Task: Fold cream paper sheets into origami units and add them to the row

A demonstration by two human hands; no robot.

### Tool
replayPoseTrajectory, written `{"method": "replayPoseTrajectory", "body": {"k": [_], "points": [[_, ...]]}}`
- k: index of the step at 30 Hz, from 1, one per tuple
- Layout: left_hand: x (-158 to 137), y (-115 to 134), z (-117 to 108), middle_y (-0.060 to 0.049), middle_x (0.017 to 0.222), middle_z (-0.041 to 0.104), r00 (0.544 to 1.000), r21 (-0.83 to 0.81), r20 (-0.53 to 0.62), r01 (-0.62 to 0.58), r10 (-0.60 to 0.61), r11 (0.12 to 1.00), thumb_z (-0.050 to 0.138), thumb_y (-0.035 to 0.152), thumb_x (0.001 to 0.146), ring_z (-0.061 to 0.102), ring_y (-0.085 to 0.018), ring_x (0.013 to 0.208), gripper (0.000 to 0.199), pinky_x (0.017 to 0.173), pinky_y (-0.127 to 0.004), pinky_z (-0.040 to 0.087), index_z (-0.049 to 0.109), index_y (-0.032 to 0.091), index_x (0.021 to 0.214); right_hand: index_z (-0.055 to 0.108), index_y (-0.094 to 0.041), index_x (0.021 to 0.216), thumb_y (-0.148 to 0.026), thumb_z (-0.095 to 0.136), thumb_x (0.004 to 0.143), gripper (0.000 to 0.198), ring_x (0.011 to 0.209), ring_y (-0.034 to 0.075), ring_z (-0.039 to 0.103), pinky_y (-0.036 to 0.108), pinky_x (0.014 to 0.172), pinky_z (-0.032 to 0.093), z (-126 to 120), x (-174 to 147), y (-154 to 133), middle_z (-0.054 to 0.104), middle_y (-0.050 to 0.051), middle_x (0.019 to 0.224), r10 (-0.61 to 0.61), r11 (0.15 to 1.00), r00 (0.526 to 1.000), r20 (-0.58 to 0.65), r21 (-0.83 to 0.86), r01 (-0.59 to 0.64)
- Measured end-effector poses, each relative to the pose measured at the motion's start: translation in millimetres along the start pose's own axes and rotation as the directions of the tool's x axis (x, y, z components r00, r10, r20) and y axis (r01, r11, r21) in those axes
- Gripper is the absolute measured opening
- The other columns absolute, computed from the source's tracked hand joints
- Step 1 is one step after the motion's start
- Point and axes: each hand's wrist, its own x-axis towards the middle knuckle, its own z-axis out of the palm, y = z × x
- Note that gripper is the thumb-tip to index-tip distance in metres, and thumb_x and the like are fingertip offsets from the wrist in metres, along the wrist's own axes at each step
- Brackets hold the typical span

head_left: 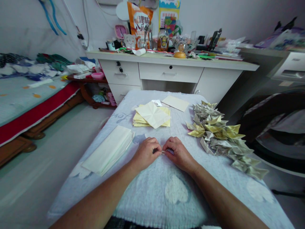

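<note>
My left hand [148, 152] and my right hand [177, 153] meet over the middle of the cloth-covered table. Both are closed in a pinch on a small piece of paper [163, 152], most of it hidden by the fingers. Just beyond lies a stack of yellow paper sheets [138, 121] with a creased white square sheet [152, 114] on top. To the left is a pile of long white paper [110, 149]. Several folded paper pieces [220, 133], silver-grey and gold with pointed ends, are heaped on the right.
A flat cream sheet [175, 103] lies at the table's far side. Beyond stands a white desk [166, 71] crowded with a jar [163, 39], an orange snack bag [140, 24] and other items. A bed [35, 98] is on the left, a washing machine [281, 133] on the right.
</note>
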Motion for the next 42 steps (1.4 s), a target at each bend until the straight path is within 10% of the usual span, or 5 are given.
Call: {"method": "replayPoseTrajectory", "body": {"k": [42], "points": [[0.1, 3.1, -0.1, -0.001, 0.076, 0.062, 1.0, 0.061, 0.013, 0.02, -0.021, 0.998, 0.058, 0.016, 0.081, 0.054, -0.017, 0.08, 0.013, 0.079, -0.03, 0.039, 0.062, 0.019, 0.069, 0.063, -0.018, 0.078, -0.014, 0.062, 0.084, 0.007, 0.08, 0.018, 0.048, 0.03, 0.072, 0.035, -3.4, 2.9, 1.6, 0.059, 0.003, 0.079, 0.008, 0.991, 0.999, 0.051, -0.132, -0.001]]}}
